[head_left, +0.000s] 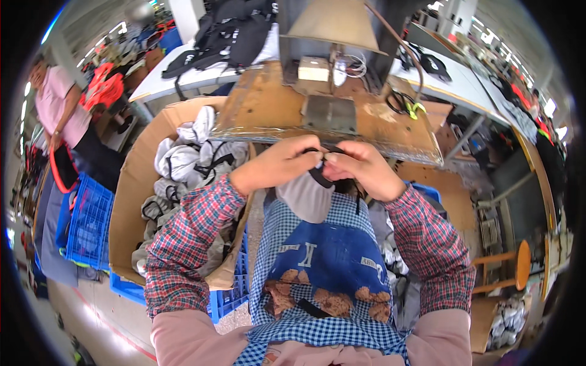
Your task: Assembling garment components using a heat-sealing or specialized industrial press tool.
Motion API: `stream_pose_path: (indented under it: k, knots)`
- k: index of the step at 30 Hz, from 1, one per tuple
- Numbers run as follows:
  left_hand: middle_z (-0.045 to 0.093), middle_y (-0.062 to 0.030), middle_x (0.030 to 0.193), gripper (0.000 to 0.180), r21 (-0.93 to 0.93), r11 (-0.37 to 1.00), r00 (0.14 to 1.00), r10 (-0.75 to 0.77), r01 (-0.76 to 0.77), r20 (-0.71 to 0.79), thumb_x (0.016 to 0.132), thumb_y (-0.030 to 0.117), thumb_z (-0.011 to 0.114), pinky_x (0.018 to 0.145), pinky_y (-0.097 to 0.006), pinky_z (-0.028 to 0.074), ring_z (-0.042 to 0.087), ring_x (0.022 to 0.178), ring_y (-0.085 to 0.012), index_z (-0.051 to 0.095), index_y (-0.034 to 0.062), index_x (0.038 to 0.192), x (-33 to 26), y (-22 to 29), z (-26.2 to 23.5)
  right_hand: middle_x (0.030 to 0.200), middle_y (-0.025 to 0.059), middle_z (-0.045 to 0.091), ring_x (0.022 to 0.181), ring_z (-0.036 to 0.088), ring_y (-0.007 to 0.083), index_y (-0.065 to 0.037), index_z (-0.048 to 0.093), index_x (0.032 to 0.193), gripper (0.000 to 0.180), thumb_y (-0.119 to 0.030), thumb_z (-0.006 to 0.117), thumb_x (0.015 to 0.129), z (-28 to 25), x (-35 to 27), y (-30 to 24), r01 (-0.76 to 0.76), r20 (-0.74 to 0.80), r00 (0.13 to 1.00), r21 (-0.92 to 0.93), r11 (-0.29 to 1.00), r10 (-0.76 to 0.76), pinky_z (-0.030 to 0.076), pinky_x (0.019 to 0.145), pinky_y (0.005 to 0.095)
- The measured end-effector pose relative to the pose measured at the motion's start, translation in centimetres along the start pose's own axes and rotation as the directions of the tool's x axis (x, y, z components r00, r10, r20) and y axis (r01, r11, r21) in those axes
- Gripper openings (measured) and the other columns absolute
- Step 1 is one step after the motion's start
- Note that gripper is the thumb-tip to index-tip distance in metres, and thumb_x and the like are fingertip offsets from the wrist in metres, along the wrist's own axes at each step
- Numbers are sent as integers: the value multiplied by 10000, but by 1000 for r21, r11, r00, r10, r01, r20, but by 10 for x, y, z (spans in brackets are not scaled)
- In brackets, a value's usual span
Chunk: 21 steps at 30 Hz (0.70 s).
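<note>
My left hand (278,165) and my right hand (360,168) meet in front of my chest, both pinching a black strap (320,175) attached to a grey fabric piece (305,198). The fabric hangs down between my wrists over my blue checked apron (323,256). The hands sit just below the front edge of a worn wooden worktable (268,110). The strap's far end is hidden behind my fingers.
A metal plate (329,114) and a machine base stand on the worktable. A cardboard box (131,201) of grey and black fabric pieces rests on blue crates (91,222) at my left. A person in pink (58,104) stands far left. A wooden stool (519,265) is right.
</note>
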<state>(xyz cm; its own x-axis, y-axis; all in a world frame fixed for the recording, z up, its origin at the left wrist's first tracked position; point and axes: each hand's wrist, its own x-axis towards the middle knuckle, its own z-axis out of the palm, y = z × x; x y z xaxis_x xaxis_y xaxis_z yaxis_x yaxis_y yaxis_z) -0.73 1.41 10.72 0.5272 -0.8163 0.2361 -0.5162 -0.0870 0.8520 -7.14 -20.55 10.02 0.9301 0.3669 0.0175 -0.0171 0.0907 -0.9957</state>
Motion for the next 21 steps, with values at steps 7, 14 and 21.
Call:
stream_pose_path:
  k: [7, 14, 21]
  knots:
    - [464, 30, 741, 160, 163, 986, 999, -27, 32, -31, 964, 150, 526, 596, -238, 365, 411, 688, -51, 586, 1, 967, 20, 2, -2, 872, 64, 662, 786, 657, 125, -15, 602, 982, 223, -233, 555, 987, -21, 7, 9, 38, -104, 993, -127, 991, -52, 554, 697, 269]
    - [611, -72, 800, 274, 177, 981, 979, -39, 75, -199, 951, 233, 560, 705, -275, 452, 544, 757, -110, 632, -26, 1000, 49, -5, -16, 846, 24, 627, 754, 624, 110, -33, 599, 979, 204, -232, 552, 985, -33, 35, 10, 96, -212, 973, 41, 995, -85, 552, 696, 263]
    - [640, 15, 879, 308, -137, 974, 912, -216, 178, -348, 926, 248, 611, 736, -235, 439, 534, 809, -70, 659, -30, 1050, 80, -20, -25, 830, 14, 623, 738, 616, 100, -44, 601, 963, 187, -230, 584, 967, -43, 68, 5, 171, -308, 946, 214, 962, -100, 546, 698, 257]
